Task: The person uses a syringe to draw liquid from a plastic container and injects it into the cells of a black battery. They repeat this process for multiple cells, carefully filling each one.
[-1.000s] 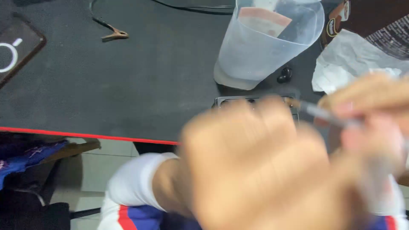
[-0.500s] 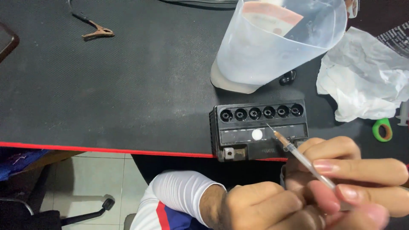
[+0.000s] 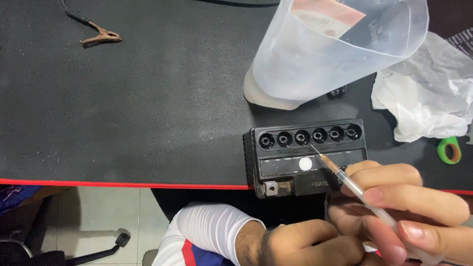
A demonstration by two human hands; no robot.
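A small black battery (image 3: 276, 170) lies on the black mat near its front edge, with a row of several open round filler holes (image 3: 310, 136) along its top and a white dot on its face. My right hand (image 3: 409, 207) is shut on a thin clear syringe (image 3: 354, 189). The syringe's needle tip (image 3: 312, 146) hovers just below the middle holes. My left hand (image 3: 305, 244), in a white sleeve, is curled shut beside the right hand's fingers, below the battery, and I see nothing in it.
A translucent plastic jug (image 3: 335, 59) stands behind the battery. Crumpled white plastic (image 3: 428, 98) and a green ring (image 3: 449, 150) lie at the right. A rusty clip on a wire (image 3: 101, 37) is at the far left. The mat's red edge (image 3: 98, 183) borders tiled floor.
My hands have dropped away from in front of the camera. The battery has come into full view, and the syringe needle now points at its filler holes.
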